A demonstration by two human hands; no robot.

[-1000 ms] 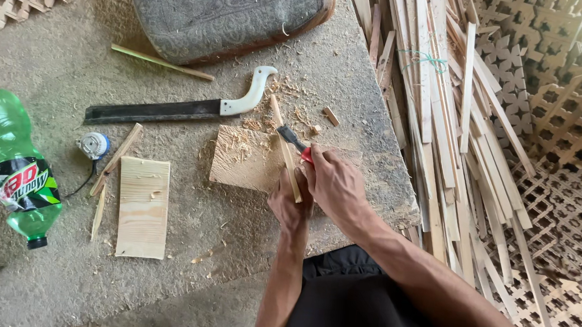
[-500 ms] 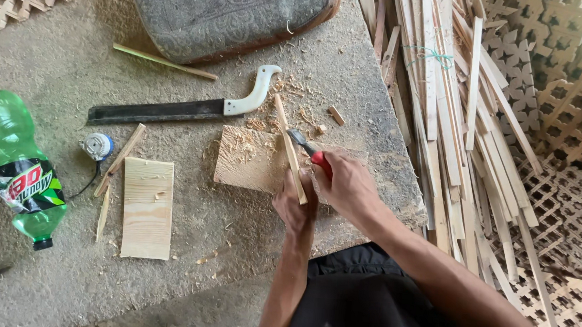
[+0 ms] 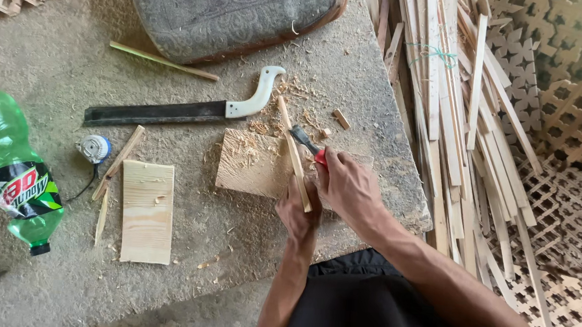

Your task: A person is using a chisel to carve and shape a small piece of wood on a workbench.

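My left hand (image 3: 299, 215) grips the near end of a thin wooden stick (image 3: 291, 141) that slants away across a flat wooden board (image 3: 250, 164) littered with shavings. My right hand (image 3: 347, 186) is closed around a small knife with a red handle (image 3: 321, 157); its dark blade (image 3: 302, 137) lies against the right side of the stick. Both hands sit close together at the board's near right corner.
A long machete with a white handle (image 3: 172, 111) lies beyond the board. A second pale board (image 3: 146, 209), loose sticks (image 3: 119, 162), a small blue-white spool (image 3: 94, 148) and a green plastic bottle (image 3: 14, 171) lie left. A grey cushion (image 3: 226, 12) is behind; many wood slats (image 3: 458, 120) pile right.
The knife blade has slid a little along the stick; both hands keep their grip in about the same place. The view has shifted slightly.
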